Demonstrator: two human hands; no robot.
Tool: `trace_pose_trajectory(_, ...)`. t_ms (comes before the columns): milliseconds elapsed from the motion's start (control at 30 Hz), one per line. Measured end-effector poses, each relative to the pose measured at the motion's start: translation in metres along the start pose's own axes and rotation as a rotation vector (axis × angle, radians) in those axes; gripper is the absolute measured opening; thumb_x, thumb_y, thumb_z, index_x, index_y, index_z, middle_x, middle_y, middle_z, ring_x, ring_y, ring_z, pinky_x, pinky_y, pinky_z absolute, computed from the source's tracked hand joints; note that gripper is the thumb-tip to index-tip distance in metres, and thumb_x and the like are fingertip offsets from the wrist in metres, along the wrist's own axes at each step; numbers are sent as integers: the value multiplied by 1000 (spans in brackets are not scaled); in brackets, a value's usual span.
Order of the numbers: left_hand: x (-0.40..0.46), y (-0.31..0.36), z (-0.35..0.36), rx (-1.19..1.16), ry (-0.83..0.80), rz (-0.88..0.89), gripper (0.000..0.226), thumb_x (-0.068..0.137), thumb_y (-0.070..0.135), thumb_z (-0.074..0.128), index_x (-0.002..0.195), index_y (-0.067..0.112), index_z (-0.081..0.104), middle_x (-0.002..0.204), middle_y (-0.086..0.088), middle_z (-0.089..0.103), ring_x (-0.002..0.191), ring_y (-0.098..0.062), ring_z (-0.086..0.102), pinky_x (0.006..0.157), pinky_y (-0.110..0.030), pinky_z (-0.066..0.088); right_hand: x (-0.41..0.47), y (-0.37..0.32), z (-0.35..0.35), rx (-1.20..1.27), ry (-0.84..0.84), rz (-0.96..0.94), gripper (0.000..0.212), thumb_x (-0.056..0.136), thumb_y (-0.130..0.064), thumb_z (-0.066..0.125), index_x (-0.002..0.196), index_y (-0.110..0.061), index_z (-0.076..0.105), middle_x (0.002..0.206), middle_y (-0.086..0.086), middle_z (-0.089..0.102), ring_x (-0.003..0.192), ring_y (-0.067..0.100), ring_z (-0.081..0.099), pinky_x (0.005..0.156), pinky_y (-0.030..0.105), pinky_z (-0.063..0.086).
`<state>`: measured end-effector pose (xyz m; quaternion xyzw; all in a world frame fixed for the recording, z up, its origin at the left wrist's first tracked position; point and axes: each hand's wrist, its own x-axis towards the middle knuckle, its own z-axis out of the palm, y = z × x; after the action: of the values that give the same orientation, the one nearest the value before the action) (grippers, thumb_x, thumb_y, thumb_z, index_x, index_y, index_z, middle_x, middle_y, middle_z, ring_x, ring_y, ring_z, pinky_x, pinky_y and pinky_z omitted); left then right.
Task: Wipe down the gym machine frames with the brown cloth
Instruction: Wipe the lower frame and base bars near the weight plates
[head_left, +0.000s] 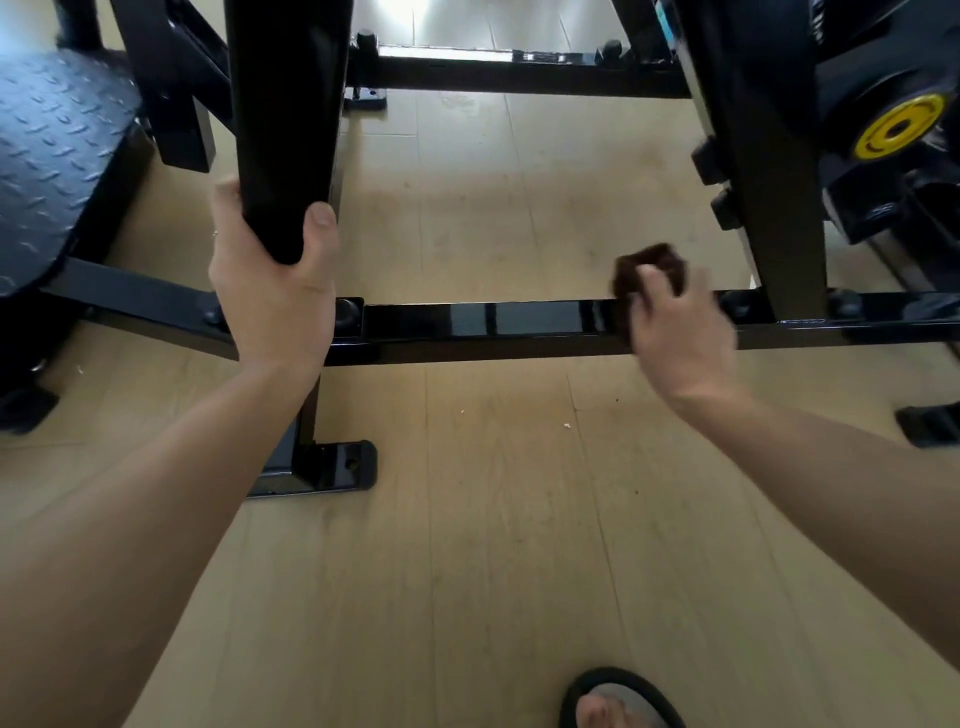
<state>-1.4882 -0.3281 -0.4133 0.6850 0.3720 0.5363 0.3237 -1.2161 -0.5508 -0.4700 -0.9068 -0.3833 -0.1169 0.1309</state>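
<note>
A glossy black low crossbar (483, 319) of the gym machine frame runs left to right just above the floor. My right hand (675, 332) presses a bunched dark brown cloth (649, 267) onto the bar's right part, close to the right upright (769, 171). The hand looks motion-blurred. My left hand (275, 283) wraps around the lower end of a black padded upright post (285, 119), thumb in front. A second crossbar (519, 70) lies farther back.
A black tread-plate footplate (57, 156) sits at the left. At the right stand weight parts with a yellow hub (896, 127). A bolted frame foot (337, 467) rests on the wooden floor. My sandalled foot (618, 701) shows at the bottom edge.
</note>
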Motion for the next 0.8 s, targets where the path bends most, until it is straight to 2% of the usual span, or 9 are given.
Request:
trace_pose_trajectory(100,0,-2,2,-8,24,-8,26,93,46,58,110,31,44,94,9,57,88,-8,58,72,-17,49,2,13,-1,-82,14,218,31,108,-36,42,132,-16,46,131,28,44,100,44,60,73,45,50)
trace_pose_trajectory(200,-1,-1,3,-7,31,0,27,93,48,58,110,32,44,95,5,58,88,-7,58,71,-14,47,0,-22,4,23,30,307,31,108,-37,43,131,-16,48,134,24,44,103,38,60,80,46,54)
trace_pose_trajectory(300,-1,-1,3,-12,23,-14,36,94,47,58,115,20,49,96,4,58,87,-6,58,70,-14,48,-8,-92,10,223,-37,75,32,107,-39,44,133,-21,51,123,15,47,90,29,59,70,38,50)
trace_pose_trajectory(367,-1,-1,2,-8,12,-19,47,95,48,58,119,8,51,96,2,58,86,-7,57,69,-13,47,-20,-155,15,328,-121,-136,33,105,-37,48,135,-23,54,123,13,48,88,30,59,66,35,43)
trace_pose_trajectory(433,-1,-2,1,11,-3,-8,53,95,50,57,121,4,50,95,-1,58,84,-9,57,68,-13,45,-34,-209,19,348,-178,-326,34,104,-36,51,136,-23,54,125,14,48,89,30,59,64,34,42)
trace_pose_trajectory(500,-1,-1,-1,26,-27,-8,53,96,52,56,120,6,49,95,-1,58,84,-12,59,68,-16,46,-39,-227,20,324,-173,-401,36,105,-37,51,138,-21,53,123,15,49,89,28,57,61,35,44)
trace_pose_trajectory(633,0,2,-4,38,-46,-39,38,93,51,56,115,20,47,95,1,58,87,-12,59,70,-20,49,-30,-170,11,254,-116,-554,38,103,-34,56,137,-17,58,120,17,58,83,31,63,61,32,45)
trace_pose_trajectory(700,0,4,-4,33,-45,-46,34,92,49,56,113,23,46,95,1,59,87,-12,59,71,-21,50,-27,-120,8,221,-65,-456,37,102,-33,56,135,-17,60,118,19,60,79,36,65,62,35,48)
trace_pose_trajectory(800,0,5,-4,16,-40,-60,41,93,48,57,117,16,49,97,-2,60,91,-19,61,75,-30,55,-24,-37,2,153,-11,-163,37,104,-35,49,136,-18,55,123,23,58,88,43,65,71,41,49)
